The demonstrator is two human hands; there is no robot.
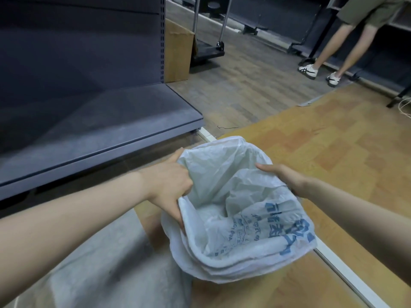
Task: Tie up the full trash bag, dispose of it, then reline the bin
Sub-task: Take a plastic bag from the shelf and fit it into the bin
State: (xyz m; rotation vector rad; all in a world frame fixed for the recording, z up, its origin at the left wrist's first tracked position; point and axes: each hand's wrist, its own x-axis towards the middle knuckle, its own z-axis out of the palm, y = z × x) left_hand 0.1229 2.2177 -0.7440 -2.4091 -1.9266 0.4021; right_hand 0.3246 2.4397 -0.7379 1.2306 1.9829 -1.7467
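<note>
The left hand's (169, 181) fingers were clenched on the bag's (233, 210) left rim, bunching the white plastic. The right hand (282, 176) held the right rim, thumb lying along the edge, its other fingers hidden behind the plastic. The bag, printed in blue, hung open between both hands above the wooden floor (333, 152). Left of the bag stood a grey shelf (100, 130); beyond it, a cardboard box (178, 52) and a person's legs (333, 47).

Bag (235, 210) between shelf (100, 130) and floor (333, 152)

Thin crinkled translucent plastic bag (240, 210), matt metal shelf (100, 134), wood-look floor (333, 152)
</note>
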